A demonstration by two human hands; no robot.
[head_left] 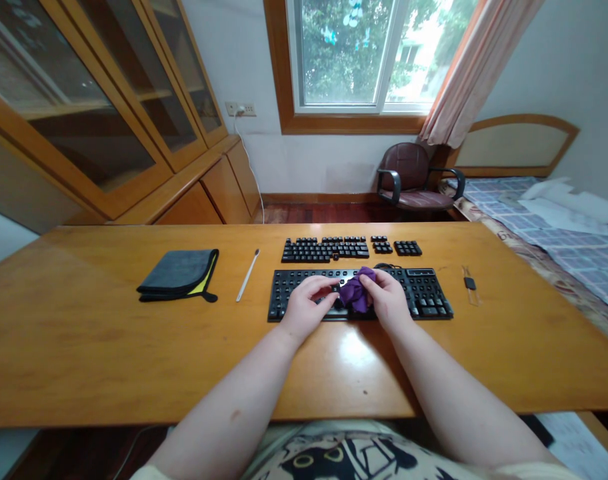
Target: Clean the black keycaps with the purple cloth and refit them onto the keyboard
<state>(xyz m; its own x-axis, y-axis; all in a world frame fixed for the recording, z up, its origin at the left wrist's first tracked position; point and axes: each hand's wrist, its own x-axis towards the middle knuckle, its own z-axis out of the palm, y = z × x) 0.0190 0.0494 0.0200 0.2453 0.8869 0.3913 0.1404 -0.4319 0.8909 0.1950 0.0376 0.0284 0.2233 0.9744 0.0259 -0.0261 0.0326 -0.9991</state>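
Note:
A black keyboard base lies on the desk, most of its key positions bare of caps, with caps still on at its right end. Above it my right hand grips a crumpled purple cloth between thumb and fingers. My left hand pinches a small black keycap against the left side of the cloth. Behind the base, loose black keycaps stand in rows laid out like a keyboard. The cloth and both hands hide the middle of the base.
To the left lie a folded grey cloth with a yellow underside and a thin brush. A wire keycap puller lies on the right of the wooden desk. A chair stands beyond the far edge.

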